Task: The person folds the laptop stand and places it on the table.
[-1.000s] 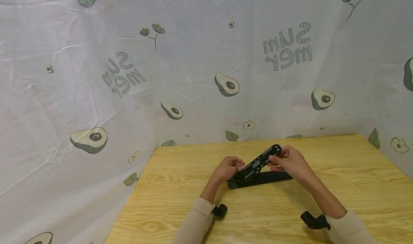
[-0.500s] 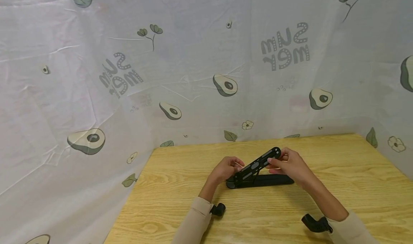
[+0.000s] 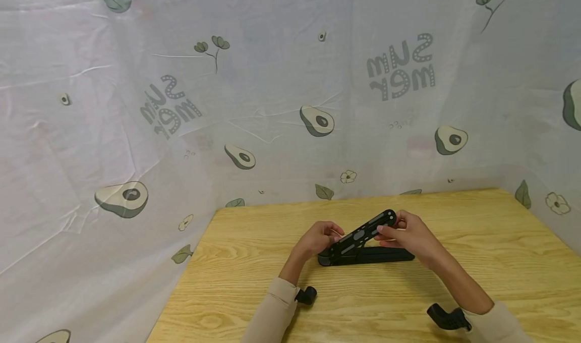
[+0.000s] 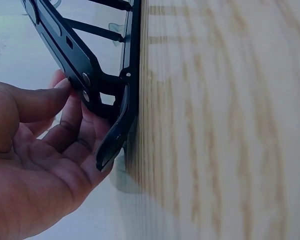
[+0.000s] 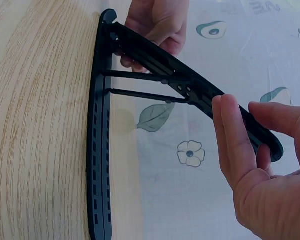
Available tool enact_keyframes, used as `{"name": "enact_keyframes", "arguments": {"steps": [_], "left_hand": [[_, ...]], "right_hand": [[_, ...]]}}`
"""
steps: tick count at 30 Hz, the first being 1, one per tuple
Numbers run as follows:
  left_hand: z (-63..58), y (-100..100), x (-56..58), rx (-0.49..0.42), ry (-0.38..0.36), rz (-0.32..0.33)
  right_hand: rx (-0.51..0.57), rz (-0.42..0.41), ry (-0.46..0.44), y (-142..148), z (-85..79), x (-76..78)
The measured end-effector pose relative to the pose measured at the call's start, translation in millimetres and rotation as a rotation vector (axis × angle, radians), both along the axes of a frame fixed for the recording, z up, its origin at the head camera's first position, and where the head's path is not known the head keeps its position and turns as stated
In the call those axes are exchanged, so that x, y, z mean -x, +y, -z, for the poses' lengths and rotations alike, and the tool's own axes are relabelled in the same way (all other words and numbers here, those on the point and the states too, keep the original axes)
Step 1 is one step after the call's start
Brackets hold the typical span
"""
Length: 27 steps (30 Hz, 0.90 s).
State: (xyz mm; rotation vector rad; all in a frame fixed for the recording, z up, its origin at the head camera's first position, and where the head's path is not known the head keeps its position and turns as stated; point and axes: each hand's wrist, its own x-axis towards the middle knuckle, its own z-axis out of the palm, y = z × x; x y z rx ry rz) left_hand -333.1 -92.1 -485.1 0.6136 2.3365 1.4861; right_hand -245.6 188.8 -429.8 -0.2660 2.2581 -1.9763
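Observation:
A black folding laptop stand (image 3: 358,236) stands on the wooden table, its base bar (image 3: 386,254) lying flat and its upper arm slanting up to the right. Two thin struts (image 5: 140,85) join arm and base in the right wrist view. My left hand (image 3: 316,238) holds the hinge end; in the left wrist view its thumb lies by the rivets, with the fingers behind and partly hidden by the metal. With thumb and fingers on either side, my right hand (image 3: 410,234) grips the raised end of the arm.
The wood-grain table (image 3: 363,302) runs back to a pale hanging sheet (image 3: 272,80) printed with avocados and leaves. This sheet also closes off the left and right sides. Black wrist mounts (image 3: 447,318) stick out from both sleeves.
The raised arm of the laptop stand has sunk slightly toward its base, and my right hand has come down with it. My left hand stays at the hinge.

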Motion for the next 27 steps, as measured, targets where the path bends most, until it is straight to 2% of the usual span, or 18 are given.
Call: {"name": "enact_keyframes", "arguments": {"steps": [8, 19, 23, 27], "left_hand": [[-0.6, 2.4, -7.3, 0.026, 0.057, -0.015], [-7.3, 3.8, -30.8, 0.102, 0.188, -0.162], [-9.2, 5.4, -39.5, 0.102, 0.208, -0.208], [-9.4, 6.4, -49.1, 0.083, 0.185, -0.239]], "right_hand": [[-0.066, -0.032, 0.056, 7.6, 5.2, 2.8], [-0.094, -0.117, 0.163, 26.2, 13.0, 7.9], [-0.092, -0.122, 0.201, 29.0, 15.1, 8.4], [-0.095, -0.122, 0.224, 31.8, 18.3, 9.0]]}}
